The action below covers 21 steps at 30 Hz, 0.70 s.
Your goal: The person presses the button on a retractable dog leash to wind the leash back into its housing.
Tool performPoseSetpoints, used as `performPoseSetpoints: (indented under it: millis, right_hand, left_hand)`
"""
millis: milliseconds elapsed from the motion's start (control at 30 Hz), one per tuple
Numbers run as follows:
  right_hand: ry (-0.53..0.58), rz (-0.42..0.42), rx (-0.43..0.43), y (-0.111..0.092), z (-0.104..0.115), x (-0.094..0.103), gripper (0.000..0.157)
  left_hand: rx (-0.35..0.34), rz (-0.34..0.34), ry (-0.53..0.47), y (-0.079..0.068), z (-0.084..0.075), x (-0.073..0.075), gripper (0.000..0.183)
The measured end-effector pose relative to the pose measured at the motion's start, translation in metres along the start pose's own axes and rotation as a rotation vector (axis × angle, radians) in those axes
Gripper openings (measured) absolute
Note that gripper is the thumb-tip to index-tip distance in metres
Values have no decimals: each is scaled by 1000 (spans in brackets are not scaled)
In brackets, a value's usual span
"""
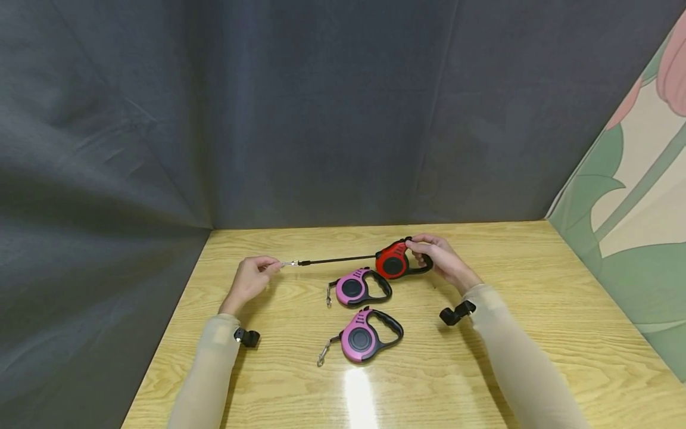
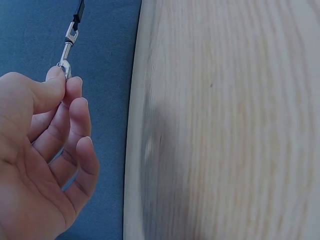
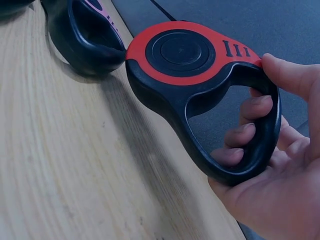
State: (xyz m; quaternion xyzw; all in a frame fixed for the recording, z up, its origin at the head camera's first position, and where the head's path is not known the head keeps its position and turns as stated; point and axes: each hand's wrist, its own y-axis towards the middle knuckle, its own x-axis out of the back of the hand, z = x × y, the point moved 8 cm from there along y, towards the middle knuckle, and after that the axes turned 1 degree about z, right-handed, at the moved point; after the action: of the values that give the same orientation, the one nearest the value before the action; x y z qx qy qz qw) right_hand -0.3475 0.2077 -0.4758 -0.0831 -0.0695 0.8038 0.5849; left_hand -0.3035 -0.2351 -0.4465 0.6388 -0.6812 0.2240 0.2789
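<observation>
My right hand [image 1: 438, 256] grips the black handle of a red retractable dog leash [image 3: 134, 52], its fingers through the loop and the thumb near the top of the handle. From the casing a thin black cord [image 1: 343, 259] runs straight out to the left. At the cord's far end, my left hand [image 1: 252, 281] pinches the silver snap hook [image 2: 65, 50] between thumb and fingertips. A pink retractable leash [image 1: 352, 288] lies just below the red one in the head view. Nearer me lies a second pink leash [image 1: 359, 339], its hook pointing left.
The wooden table [image 1: 289, 381] carries all the leashes. A dark grey cloth [image 1: 343, 119] hangs behind and along the left edge. To the right is a panel with a flower print [image 1: 643, 238].
</observation>
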Motion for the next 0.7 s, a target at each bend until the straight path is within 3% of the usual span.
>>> performPoseSetpoints:
  millis: [400, 700]
  right_hand:
    - [-15, -8, -11, -1, -1, -1, 30]
    - [8, -10, -4, 1, 2, -4, 25]
  left_hand:
    - [0, 21, -21, -1, -3, -5, 23]
    - [-1, 13, -2, 1, -8, -6, 22]
